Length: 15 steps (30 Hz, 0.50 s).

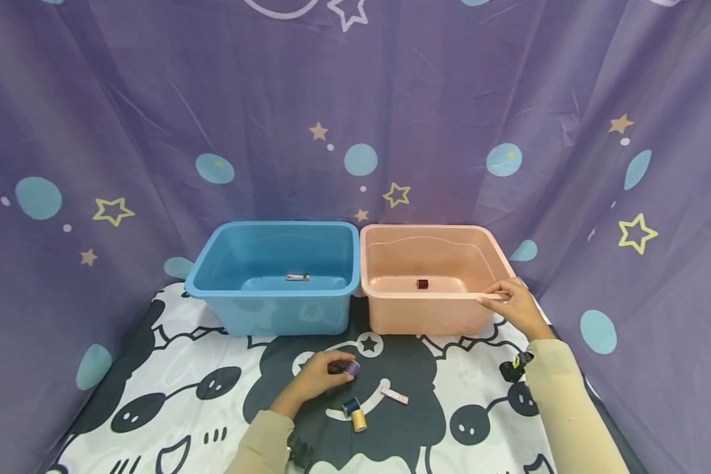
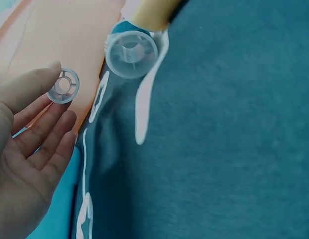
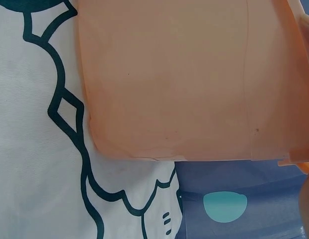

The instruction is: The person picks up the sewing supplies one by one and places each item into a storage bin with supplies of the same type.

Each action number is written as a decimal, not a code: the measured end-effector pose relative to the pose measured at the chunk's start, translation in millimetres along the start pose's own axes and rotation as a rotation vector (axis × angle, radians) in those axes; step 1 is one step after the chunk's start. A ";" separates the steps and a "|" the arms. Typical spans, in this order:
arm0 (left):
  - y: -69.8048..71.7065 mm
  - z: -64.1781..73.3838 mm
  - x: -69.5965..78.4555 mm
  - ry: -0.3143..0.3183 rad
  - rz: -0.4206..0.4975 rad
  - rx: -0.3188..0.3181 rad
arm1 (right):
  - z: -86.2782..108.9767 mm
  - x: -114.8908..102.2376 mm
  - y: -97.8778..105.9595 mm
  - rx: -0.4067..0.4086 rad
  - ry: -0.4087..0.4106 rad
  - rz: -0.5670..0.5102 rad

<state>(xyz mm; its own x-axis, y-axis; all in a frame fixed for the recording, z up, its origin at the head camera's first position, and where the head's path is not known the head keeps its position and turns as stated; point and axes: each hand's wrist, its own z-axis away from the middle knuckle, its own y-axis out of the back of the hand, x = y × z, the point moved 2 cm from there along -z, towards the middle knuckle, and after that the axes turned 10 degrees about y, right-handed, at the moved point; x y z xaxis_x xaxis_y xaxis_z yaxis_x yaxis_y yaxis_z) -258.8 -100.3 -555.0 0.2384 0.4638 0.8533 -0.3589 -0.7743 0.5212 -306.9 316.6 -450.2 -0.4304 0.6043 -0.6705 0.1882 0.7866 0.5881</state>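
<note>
My left hand (image 1: 321, 377) pinches a purple thread spool (image 1: 352, 368) between thumb and fingers, above the printed cloth. In the left wrist view that spool (image 2: 64, 86) shows its clear plastic end. Nearer to me lie a dark blue spool (image 1: 351, 407) and a yellow spool (image 1: 359, 421), touching or nearly so. To their right is a small whitish-pink strip (image 1: 394, 395), its kind unclear. At the right, my right hand (image 1: 512, 304) grips the near rim of the peach bin (image 1: 426, 316). A dark maroon spool (image 1: 422, 284) lies inside that bin.
A blue bin (image 1: 278, 316) stands beside the peach one, at its left, holding a small whitish strip-like piece (image 1: 297, 277). Behind both hangs a purple curtain (image 1: 284, 99) with stars and spots. A black-and-white cartoon cloth (image 1: 201, 408) covers the surface.
</note>
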 end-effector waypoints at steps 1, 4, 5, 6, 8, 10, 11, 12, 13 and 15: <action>0.5 -0.6 1.6 -0.004 0.001 0.009 | -0.5 -0.2 0.7 0.001 0.003 0.001; 1.8 -2.5 5.7 -0.020 0.017 0.020 | -1.5 -1.2 2.5 0.004 0.002 -0.001; 2.0 -2.9 6.8 -0.025 0.015 0.025 | -1.6 -1.4 2.7 0.003 0.000 -0.003; 2.3 -3.2 7.7 -0.027 0.014 0.028 | -1.7 -1.5 2.8 0.003 0.000 -0.001; 2.7 -3.0 10.0 -0.029 0.004 0.038 | -1.7 -1.4 2.4 0.002 0.000 0.004; 3.0 -2.5 12.3 -0.030 0.000 0.047 | -1.4 -1.0 1.7 0.003 0.003 0.006; 3.0 -2.3 13.8 -0.034 0.003 0.051 | -1.1 -0.9 1.2 0.002 0.002 0.004; 3.2 -2.1 15.0 -0.033 0.004 0.057 | -0.9 -0.8 0.7 0.002 0.003 0.003; 3.4 -1.7 16.4 -0.032 0.003 0.064 | -0.6 -0.7 0.2 0.002 0.004 0.000; 4.1 -1.4 20.0 -0.029 0.002 0.077 | 0.0 -0.5 -0.8 0.001 0.004 -0.005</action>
<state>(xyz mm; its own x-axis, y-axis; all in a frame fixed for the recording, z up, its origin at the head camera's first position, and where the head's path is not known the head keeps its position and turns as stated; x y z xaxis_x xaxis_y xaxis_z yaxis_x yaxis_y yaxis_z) -256.8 -93.6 -535.8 0.2645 0.4501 0.8529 -0.2894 -0.8066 0.5154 -306.8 315.7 -450.4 -0.4352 0.5996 -0.6717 0.1864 0.7899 0.5843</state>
